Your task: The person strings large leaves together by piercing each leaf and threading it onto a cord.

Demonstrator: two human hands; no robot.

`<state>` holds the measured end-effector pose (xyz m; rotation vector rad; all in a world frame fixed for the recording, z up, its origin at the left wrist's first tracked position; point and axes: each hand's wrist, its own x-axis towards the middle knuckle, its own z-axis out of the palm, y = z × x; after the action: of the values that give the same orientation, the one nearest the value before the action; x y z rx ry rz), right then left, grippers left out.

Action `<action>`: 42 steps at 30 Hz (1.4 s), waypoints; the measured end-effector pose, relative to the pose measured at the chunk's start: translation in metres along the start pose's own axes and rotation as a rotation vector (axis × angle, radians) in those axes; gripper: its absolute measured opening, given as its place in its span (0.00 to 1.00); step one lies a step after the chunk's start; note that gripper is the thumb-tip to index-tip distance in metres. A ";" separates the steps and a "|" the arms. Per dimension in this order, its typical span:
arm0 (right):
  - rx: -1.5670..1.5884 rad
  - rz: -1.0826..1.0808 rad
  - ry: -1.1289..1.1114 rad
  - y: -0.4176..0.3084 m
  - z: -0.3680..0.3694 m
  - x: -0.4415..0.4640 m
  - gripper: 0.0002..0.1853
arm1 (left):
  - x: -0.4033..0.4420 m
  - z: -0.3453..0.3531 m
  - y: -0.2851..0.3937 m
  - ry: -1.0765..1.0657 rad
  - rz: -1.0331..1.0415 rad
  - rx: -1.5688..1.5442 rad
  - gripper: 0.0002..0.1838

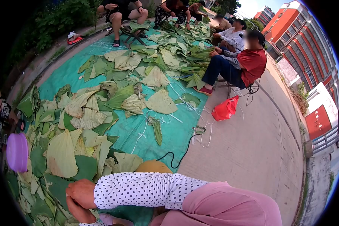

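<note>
My right hand (83, 193), in a white sleeve with dark dots, is at the lower left with its fingers curled closed. Just below, my left hand (80, 211) meets it, also closed. Whatever is between the fingers is hidden. Both hands are over a spread of large flat leaves, right beside a dark green leaf (58, 187). A pale, dried leaf (62, 154) lies a little beyond them. More leaves, green and yellowish, are piled along the left side.
A green tarp (128, 130) carries leaves and white strings. A purple basin (17, 152) stands at the left. A black cable (173, 160) crosses the tarp edge near a red bag (225, 108). Several seated people, one in a red shirt (253, 58), work around the far leaves.
</note>
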<state>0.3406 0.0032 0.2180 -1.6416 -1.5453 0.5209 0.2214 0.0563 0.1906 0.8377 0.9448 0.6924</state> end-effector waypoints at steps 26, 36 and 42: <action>-0.029 0.006 -0.012 -0.002 -0.002 -0.001 0.11 | 0.003 -0.005 0.000 -0.056 -0.012 -0.001 0.25; -0.040 -0.001 -0.017 -0.002 -0.002 -0.001 0.11 | 0.004 -0.008 0.000 -0.048 -0.019 0.004 0.25; -0.033 0.000 -0.009 0.000 0.002 0.000 0.11 | 0.005 -0.010 -0.001 -0.050 -0.031 0.007 0.25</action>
<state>0.3391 0.0040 0.2167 -1.6663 -1.5678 0.5064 0.2151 0.0629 0.1847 0.8408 0.9138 0.6387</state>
